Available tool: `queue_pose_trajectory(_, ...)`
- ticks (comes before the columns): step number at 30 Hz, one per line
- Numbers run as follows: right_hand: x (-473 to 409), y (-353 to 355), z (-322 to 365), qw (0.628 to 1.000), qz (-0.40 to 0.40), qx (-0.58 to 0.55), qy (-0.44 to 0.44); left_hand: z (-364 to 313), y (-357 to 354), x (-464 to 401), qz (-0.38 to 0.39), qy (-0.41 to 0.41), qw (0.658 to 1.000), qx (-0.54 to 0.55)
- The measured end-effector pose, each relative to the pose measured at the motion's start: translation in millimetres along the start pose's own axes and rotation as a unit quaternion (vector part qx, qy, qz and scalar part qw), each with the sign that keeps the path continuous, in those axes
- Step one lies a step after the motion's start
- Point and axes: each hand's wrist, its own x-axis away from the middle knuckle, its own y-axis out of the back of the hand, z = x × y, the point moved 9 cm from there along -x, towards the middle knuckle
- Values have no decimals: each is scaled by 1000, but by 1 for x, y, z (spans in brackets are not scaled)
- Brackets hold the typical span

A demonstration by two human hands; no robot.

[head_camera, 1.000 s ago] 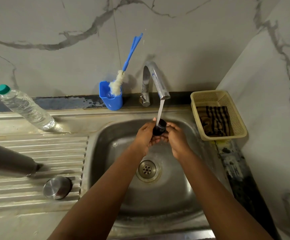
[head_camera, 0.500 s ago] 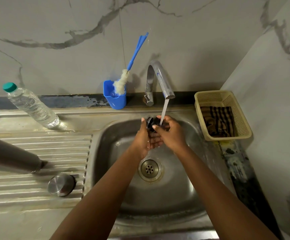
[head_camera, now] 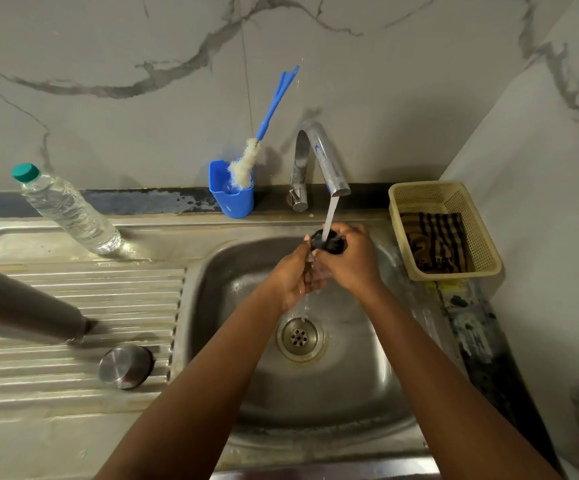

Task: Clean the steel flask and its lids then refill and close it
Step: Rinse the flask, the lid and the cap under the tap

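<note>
A small black inner lid (head_camera: pixel 329 242) is under the running water from the tap (head_camera: pixel 322 161), above the sink basin (head_camera: pixel 315 393). My right hand (head_camera: pixel 352 263) wraps around the lid from the right. My left hand (head_camera: pixel 296 275) cups it from below and the left, palm up and wet. The steel flask (head_camera: pixel 21 306) lies on its side on the ribbed drainboard at the left, partly cut off by the frame edge. A round steel outer lid (head_camera: pixel 125 366) rests on the drainboard just in front of the flask's mouth.
A clear water bottle (head_camera: pixel 66 211) with a green cap stands at the back left. A blue cup (head_camera: pixel 231 192) behind the basin holds a bottle brush (head_camera: pixel 246 161). A beige basket (head_camera: pixel 444 230) with a striped cloth sits at the right, against the marble wall.
The black lid has been turned in my hands under the stream, and my right hand now covers more of it. The flask and steel lid have not moved.
</note>
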Motion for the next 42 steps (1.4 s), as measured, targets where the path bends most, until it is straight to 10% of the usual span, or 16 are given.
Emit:
queue_pose_trajectory(19,15,0,8,997,-18,11,74,-25,6,18,-2,-72,996,42)
queue_pose_trajectory(33,67,-51,-38,955,151,253,33,39,84,52,-111,24,992,-61)
queue_pose_trajectory(42,74,-79,-23,961,180,209,29,27,107,83,-116,-20,992,-56)
